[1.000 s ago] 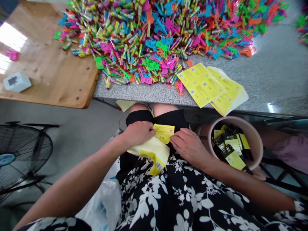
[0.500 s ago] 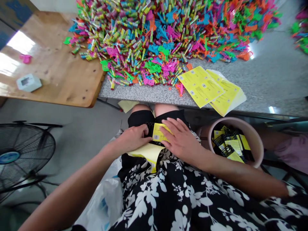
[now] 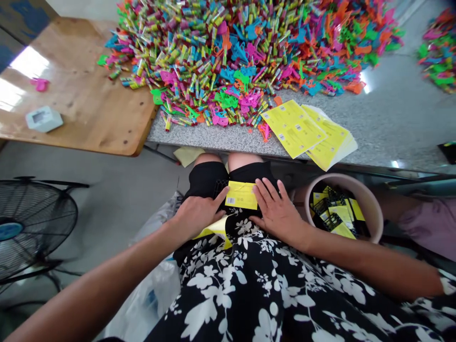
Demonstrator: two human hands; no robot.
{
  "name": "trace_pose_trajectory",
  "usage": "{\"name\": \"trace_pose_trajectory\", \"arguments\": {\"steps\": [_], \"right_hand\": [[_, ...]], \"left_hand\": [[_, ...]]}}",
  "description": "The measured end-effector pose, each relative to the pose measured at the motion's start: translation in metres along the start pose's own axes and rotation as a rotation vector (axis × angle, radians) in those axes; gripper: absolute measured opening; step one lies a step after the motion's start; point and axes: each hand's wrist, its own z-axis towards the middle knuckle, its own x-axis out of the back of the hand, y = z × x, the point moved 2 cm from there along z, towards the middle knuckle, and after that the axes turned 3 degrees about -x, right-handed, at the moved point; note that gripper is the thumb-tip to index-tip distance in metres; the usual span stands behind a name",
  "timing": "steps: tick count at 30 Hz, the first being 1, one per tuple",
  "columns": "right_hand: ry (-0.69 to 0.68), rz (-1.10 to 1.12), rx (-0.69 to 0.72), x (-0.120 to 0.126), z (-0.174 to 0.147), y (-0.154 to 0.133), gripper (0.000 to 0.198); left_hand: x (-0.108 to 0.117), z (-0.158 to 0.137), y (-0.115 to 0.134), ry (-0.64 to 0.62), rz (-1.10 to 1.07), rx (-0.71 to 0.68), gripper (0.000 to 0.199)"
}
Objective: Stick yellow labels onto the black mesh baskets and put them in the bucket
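On the lap lies a yellow label (image 3: 241, 194) with a barcode, stuck over a black piece with a mesh pattern (image 3: 221, 186) that shows at its left. My left hand (image 3: 199, 214) lies with its extended finger touching the label's left edge. Beneath that hand sits a curled yellow sticker sheet (image 3: 217, 228) with a pale backing, partly hidden by it. My right hand (image 3: 280, 209) is open, fingers spread, its fingertips at the label's right edge. Neither hand visibly grips anything.
A large pile of small colourful plastic pieces and tubes (image 3: 213, 61) covers the granite table (image 3: 199, 136). Yellow label sheets (image 3: 294, 128) overlap its front edge. A pink bucket (image 3: 378, 213) of labelled black pieces stands right. A fan (image 3: 35, 223) and wooden table (image 3: 92, 109) are left.
My right hand has slid right, off the label, uncovering it. My left hand has shifted down slightly, and its finger now touches the label. The sticker sheet is more covered by it.
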Motion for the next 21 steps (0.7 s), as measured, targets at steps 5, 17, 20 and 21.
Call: {"name": "trace_pose_trajectory", "arguments": {"steps": [5, 17, 20, 21], "right_hand": [[0.023, 0.026, -0.065, 0.014, -0.010, 0.005, 0.087], [0.059, 0.081, 0.091, 0.003, 0.003, 0.009, 0.054], [0.121, 0.162, 0.098, 0.009, -0.003, 0.018, 0.046], [0.169, 0.201, 0.075, 0.012, -0.008, 0.022, 0.047]], "left_hand": [[-0.012, -0.004, -0.003, 0.071, -0.005, 0.016, 0.077], [-0.021, -0.028, 0.001, 0.055, -0.037, -0.126, 0.061], [-0.021, -0.033, -0.017, 0.159, -0.384, 0.012, 0.055], [-0.019, -0.035, -0.026, 0.216, -0.552, 0.130, 0.056]]}}
